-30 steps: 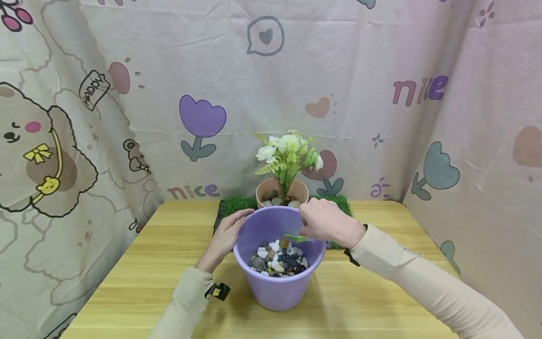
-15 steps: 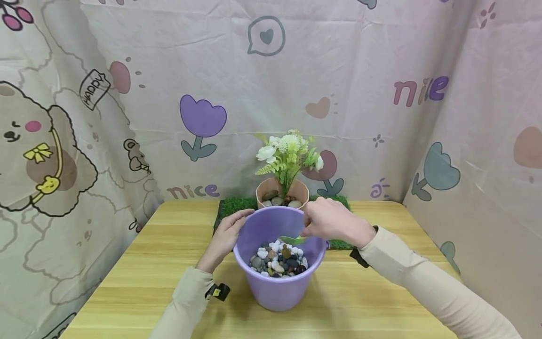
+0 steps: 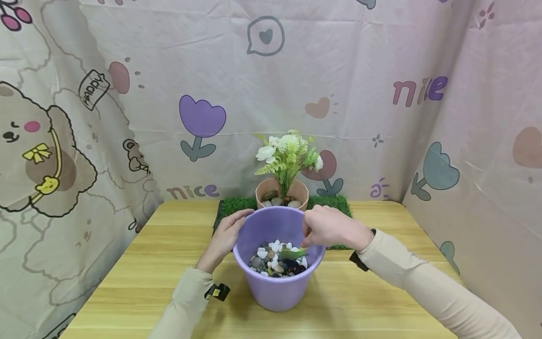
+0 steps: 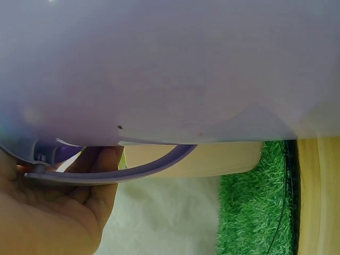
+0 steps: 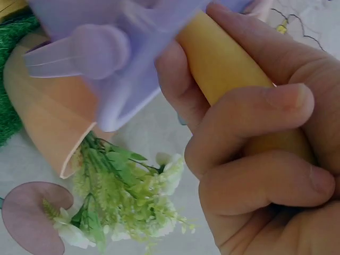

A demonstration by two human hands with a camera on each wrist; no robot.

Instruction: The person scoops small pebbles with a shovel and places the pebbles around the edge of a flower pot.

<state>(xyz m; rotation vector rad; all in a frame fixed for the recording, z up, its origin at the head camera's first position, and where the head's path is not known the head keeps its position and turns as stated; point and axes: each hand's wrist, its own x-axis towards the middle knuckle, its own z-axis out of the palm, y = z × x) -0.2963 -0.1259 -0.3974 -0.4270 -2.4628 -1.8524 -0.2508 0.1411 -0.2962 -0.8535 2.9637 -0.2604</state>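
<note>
A purple bucket [image 3: 277, 293] stands on the wooden table, its bottom covered with mixed pebbles [image 3: 259, 262] in white, grey, black and brown. My left hand [image 3: 225, 236] holds the bucket's left rim; in the left wrist view its fingers curl at the rim beside the bucket's bail handle [image 4: 143, 169]. My right hand [image 3: 335, 227] reaches over the right rim and grips the yellow handle [image 5: 226, 61] of a small toy shovel. The green blade [image 3: 291, 254] hangs inside the bucket, low over the pebbles at the right, overlapping the dark ones.
Right behind the bucket is a peach flowerpot [image 3: 300, 189] with larger stones and white artificial flowers [image 3: 290, 148]. It stands on a strip of artificial grass [image 3: 237, 203]. A printed cloth [image 3: 237, 89] hangs close around the table [image 3: 169, 263] on three sides.
The shovel blade has dipped lower toward the pebbles and tipped; an orange-brown stone seen below it earlier is no longer in sight. The right hand shifted slightly right and down. The left stayed put.
</note>
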